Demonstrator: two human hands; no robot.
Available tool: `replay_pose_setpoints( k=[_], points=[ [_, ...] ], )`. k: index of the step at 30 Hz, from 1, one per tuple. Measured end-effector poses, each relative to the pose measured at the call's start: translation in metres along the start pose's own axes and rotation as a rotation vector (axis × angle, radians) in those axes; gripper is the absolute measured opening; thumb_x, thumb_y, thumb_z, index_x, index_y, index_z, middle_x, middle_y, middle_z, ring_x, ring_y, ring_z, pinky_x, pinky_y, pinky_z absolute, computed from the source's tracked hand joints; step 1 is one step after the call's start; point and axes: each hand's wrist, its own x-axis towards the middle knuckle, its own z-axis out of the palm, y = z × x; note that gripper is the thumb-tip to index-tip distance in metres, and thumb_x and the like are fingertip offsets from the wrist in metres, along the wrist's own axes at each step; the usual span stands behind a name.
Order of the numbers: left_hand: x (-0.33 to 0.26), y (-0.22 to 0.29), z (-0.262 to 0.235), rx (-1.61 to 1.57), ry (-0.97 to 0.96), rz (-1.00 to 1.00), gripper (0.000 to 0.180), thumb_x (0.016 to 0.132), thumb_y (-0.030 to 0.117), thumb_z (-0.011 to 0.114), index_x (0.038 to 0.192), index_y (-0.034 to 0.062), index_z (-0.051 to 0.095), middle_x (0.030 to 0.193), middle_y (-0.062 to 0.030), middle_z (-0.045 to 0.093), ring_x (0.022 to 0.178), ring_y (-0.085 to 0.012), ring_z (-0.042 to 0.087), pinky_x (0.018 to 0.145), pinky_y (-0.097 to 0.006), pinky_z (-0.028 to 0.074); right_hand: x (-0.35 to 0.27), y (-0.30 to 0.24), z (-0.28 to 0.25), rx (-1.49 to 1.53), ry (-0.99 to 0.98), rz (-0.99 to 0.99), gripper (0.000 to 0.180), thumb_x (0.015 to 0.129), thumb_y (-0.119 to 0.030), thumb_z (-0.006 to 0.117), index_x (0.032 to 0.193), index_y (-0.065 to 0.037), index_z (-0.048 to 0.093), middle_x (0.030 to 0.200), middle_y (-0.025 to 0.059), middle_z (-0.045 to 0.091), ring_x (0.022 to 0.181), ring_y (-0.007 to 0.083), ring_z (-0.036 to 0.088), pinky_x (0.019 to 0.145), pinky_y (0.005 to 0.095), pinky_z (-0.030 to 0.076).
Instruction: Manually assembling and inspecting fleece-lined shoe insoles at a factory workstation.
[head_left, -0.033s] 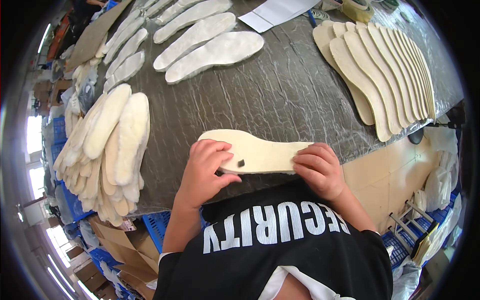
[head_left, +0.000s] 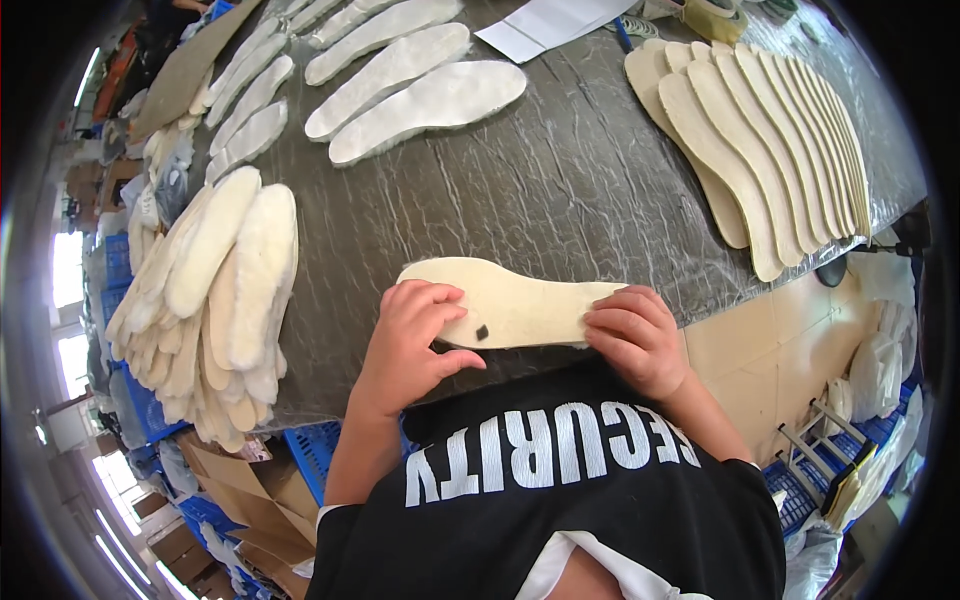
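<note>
A cream insole (head_left: 530, 305) lies crosswise in front of me at the near edge of the table. My left hand (head_left: 410, 335) holds its broad left end, fingers curled over the top and the thumb reaching out past the near edge. On the right, my right hand (head_left: 635, 335) grips the narrower end with its fingers on the upper face; its thumb is hidden. A small dark square scrap (head_left: 482, 332) shows on the insole near its close edge, just right of my left fingers.
Fluffy insoles (head_left: 265, 275) are piled at the table's left. White insoles (head_left: 430, 110) lie in rows at the back, near white paper sheets (head_left: 545, 25). Overlapping cream insoles (head_left: 760, 150) fan out at the right. Blue crates (head_left: 315, 455) and a cardboard box (head_left: 245, 480) stand below the table.
The dark scrap sits slightly closer to the insole's near edge and looks a little turned. Both hands keep their places on the insole.
</note>
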Motion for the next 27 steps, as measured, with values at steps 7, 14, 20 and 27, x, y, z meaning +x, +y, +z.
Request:
replay_pose_setpoints(
  k=[7, 14, 20, 27],
  points=[
    [-0.009, 0.009, 0.028, 0.135, -0.111, -0.001, 0.017, 0.071, 0.011, 0.074, 0.084, 0.0079, 0.064, 0.088, -0.0051, 0.058, 0.087, -0.0264, 0.054, 0.087, -0.041, 0.036, -0.011, -0.004, 0.007, 0.002, 0.003, 0.031, 0.024, 0.067, -0.009, 0.067, 0.091, -0.006, 0.065, 0.097, 0.0064, 0.064, 0.091, 0.026, 0.062, 0.078, 0.0405, 0.051],
    [-0.05, 0.012, 0.009, 0.025, -0.093, -0.194, 0.012, 0.076, 0.002, 0.068, 0.078, 0.0052, 0.056, 0.083, -0.0102, 0.06, 0.079, -0.0291, 0.058, 0.075, -0.039, 0.045, -0.007, -0.006, 0.001, 0.03, -0.131, 0.077, 0.02, 0.071, -0.015, 0.071, 0.086, -0.006, 0.062, 0.1, 0.0076, 0.063, 0.092, 0.0279, 0.061, 0.079, 0.0413, 0.049],
    [-0.139, 0.012, -0.07, -0.017, -0.188, -0.669, 0.008, 0.073, -0.004, 0.063, 0.08, 0.0005, 0.063, 0.077, -0.0139, 0.062, 0.071, -0.0314, 0.062, 0.065, -0.037, 0.05, 0.021, -0.014, -0.007, -0.051, -0.314, 0.146, 0.043, 0.072, -0.032, 0.074, 0.105, -0.008, 0.061, 0.125, 0.0103, 0.057, 0.117, 0.0312, 0.052, 0.092, 0.0457, 0.043],
    [-0.247, -0.016, -0.06, 0.134, -0.597, -1.042, 0.009, 0.067, 0.01, 0.071, 0.075, 0.0065, 0.072, 0.073, -0.0153, 0.067, 0.07, -0.0325, 0.066, 0.066, -0.04, 0.052, 0.032, -0.016, 0.016, -0.31, -0.725, 0.244, 0.094, 0.064, -0.066, 0.067, 0.144, -0.023, 0.043, 0.155, 0.0134, 0.031, 0.144, 0.0314, 0.026, 0.115, 0.0559, 0.018]
  ],
)
